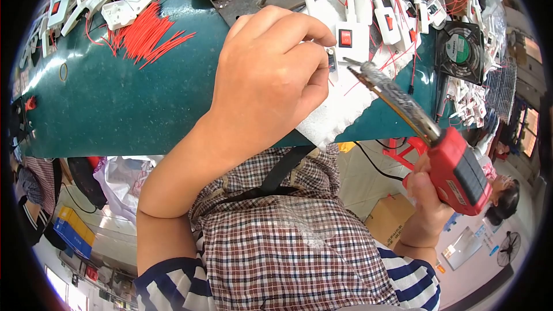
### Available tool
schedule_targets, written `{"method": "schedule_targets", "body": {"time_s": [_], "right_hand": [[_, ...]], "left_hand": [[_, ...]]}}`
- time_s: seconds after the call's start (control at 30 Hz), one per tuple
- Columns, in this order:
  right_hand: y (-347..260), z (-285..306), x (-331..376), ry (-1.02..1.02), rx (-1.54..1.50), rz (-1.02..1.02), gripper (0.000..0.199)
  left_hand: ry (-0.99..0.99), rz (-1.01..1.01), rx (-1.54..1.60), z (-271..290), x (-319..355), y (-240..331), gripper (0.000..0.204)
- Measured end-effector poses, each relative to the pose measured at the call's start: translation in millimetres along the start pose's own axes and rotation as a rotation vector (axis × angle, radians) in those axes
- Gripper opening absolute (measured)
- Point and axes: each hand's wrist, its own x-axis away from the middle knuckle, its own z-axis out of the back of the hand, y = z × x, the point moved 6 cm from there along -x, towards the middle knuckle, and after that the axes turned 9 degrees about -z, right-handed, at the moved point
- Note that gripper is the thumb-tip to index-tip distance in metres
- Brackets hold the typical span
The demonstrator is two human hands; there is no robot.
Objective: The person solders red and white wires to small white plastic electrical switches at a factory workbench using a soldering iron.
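My left hand [271, 66] is bent over the bench, its fingers curled into a pinch. They touch or sit right beside a white switch housing [358, 46] with a red rocker switch [345, 37]; what they grip is hidden behind them. My right hand [426, 196] is wrapped around the handle of a red and black soldering gun [455, 167]. Its metal barrel points up and left, and the tip is close to the housing's lower edge, just right of my left fingertips. Under the housing lies a white cloth [328, 118].
A bundle of short red wires [141, 34] lies at left on the green bench top [138, 103]. White plastic housings [118, 14] crowd the far side. At right stand a black fan [459, 52] and several small white parts [469, 103]. Below is a cardboard box [389, 219].
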Motion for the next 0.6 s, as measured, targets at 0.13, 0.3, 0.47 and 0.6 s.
{"method": "schedule_targets", "body": {"time_s": [0.13,0.3,0.47,0.6], "right_hand": [[-9.4,-7.9,-3.6,0.002,-0.134,-0.088,0.021],[-8.1,-4.2,-3.3,-0.024,-0.151,-0.090,0.019],[-5.2,-6.7,0.0,-0.031,-0.182,-0.085,0.017],[-1.3,-7.2,2.6,0.015,-0.198,-0.104,0.015]], "left_hand": [[0.002,-0.001,-0.002,-1.5,0.5,0.5,0.016],[-0.008,0.003,-0.003,-0.8,-0.4,1.4,0.016],[-0.008,-0.007,-0.008,-0.5,-0.2,1.1,0.015],[-0.023,-0.004,-0.012,0.0,-0.7,1.8,0.015]]}}
